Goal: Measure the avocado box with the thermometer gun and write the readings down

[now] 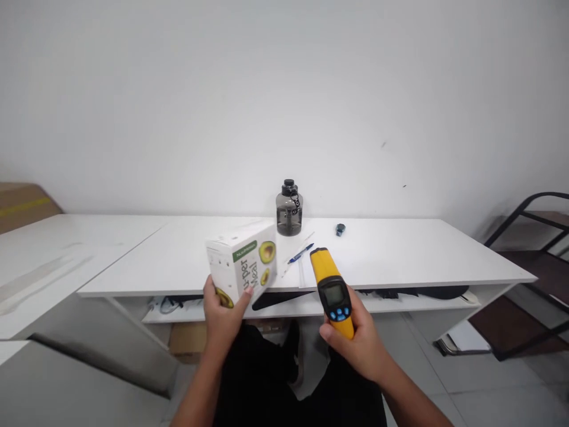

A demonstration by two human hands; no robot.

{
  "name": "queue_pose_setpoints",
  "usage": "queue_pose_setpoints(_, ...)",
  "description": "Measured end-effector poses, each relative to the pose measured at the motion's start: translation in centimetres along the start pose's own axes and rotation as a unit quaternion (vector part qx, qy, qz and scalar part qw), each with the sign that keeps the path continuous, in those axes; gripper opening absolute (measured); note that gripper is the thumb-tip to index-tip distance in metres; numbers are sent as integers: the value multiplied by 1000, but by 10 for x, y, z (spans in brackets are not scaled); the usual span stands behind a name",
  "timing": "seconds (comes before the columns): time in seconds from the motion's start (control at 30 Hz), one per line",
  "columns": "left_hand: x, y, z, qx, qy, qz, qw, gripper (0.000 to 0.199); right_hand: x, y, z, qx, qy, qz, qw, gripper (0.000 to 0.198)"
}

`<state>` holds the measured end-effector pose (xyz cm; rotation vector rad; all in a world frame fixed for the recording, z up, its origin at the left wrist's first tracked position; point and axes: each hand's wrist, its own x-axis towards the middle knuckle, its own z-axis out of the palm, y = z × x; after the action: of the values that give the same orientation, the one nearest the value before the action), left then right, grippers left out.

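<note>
Your left hand [222,317] grips the white cardboard box with avocado print [243,262] by its lower corner, fingers wrapped around it, tilted above the near edge of the white laminate desk [400,255]. Your right hand [355,344] has fingers curled tight round the handle of the yellow infrared thermometer gun [331,290], nose aimed forward beside the box. Risk: the corner grip is thin, so the box could slip or rotate. Blue pen [301,254] and dark smoky plastic water jug [289,209] sit behind, near enough to get knocked.
</note>
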<state>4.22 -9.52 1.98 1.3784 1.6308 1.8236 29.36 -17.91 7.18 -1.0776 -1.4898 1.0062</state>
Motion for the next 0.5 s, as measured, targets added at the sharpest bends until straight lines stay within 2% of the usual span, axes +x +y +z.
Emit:
queue_pose_setpoints(0.1,29,-23,9,123,62,41,990,76,4,6,2,24,48,-3,999,60)
queue_pose_setpoints(0.23,45,-53,12,248,91,47,963,82,10,17,2,43,94,-3,995,54)
queue_pose_setpoints(0.37,40,-74,16,277,95,26,956,88,20,29,5,65,109,17,992,51)
queue_pose_setpoints(0.5,36,-81,19,284,92,20,954,90,29,32,10,72,103,23,992,49)
